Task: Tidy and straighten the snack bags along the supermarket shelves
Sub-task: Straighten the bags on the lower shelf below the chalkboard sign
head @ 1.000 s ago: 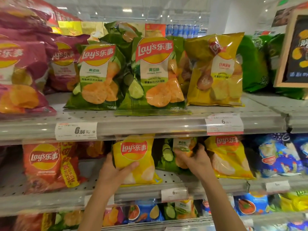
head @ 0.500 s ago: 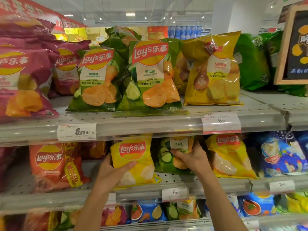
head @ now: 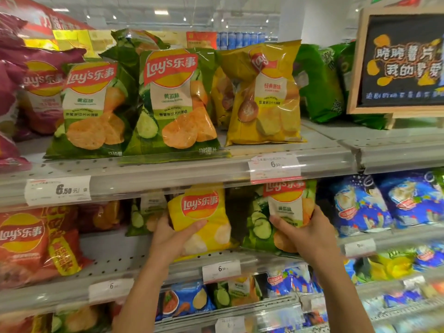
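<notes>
Two hands [head: 173, 236] [head: 310, 239], yellow bag [head: 206, 219], green bag [head: 276, 217]

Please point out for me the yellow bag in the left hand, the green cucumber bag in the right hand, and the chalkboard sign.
yellow bag [head: 200, 207]: head view, on its red logo.
green cucumber bag [head: 284, 210]: head view, on its white label panel.
chalkboard sign [head: 403, 61]: head view, on the black board face.

Two chip bags on the middle shelf [head: 134, 258] are being handled. The yellow bag [head: 204, 219] stands upright near the front edge, red logo facing out, gripped at its lower left by the left hand [head: 173, 239]. Just to its right, the green cucumber bag [head: 283, 212] also stands upright, leaning back a bit, with the right hand [head: 305, 234] holding its lower front.
</notes>
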A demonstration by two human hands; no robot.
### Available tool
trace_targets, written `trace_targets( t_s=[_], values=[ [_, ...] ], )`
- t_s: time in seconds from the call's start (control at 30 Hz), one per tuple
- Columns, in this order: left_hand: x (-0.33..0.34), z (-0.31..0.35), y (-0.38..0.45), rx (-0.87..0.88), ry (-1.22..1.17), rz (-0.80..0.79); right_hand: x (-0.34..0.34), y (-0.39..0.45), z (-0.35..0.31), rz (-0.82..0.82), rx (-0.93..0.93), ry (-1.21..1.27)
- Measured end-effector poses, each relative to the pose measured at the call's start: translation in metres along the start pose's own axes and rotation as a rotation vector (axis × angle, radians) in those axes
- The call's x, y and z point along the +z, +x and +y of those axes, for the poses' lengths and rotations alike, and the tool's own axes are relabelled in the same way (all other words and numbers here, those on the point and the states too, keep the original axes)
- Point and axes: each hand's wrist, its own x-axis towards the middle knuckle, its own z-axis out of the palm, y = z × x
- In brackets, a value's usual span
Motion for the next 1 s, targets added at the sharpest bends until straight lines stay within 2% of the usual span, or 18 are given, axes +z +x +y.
trace_targets(
  t_s=[0.1,0.3,0.5,0.63,0.87,0.93,1.0],
  values=[
    [0.036,-0.001,0.000,-0.010,0.002,-0.076,-0.024,-0.001,0.021,0.095,0.017,0.030],
    [0.073,0.000,0.002,-0.077,0.014,-0.134,-0.051,-0.004,0.048,0.160,0.040,0.058],
    [0.081,-0.002,0.002,-0.079,0.061,-0.218,-0.052,-0.009,0.052,0.116,0.029,0.087],
    [0.082,-0.007,0.001,-0.010,0.077,-0.247,-0.047,-0.012,0.047,0.049,0.010,0.096],
    [0.062,-0.013,-0.009,0.120,0.262,-0.160,-0.029,-0.030,0.030,-0.074,-0.064,0.146],
    [0.043,-0.014,-0.024,0.166,0.391,-0.107,-0.018,-0.038,0.023,-0.107,-0.092,0.166],
    [0.017,-0.019,-0.041,0.258,0.615,0.016,-0.002,-0.048,0.013,-0.141,-0.103,0.175]
  ],
)
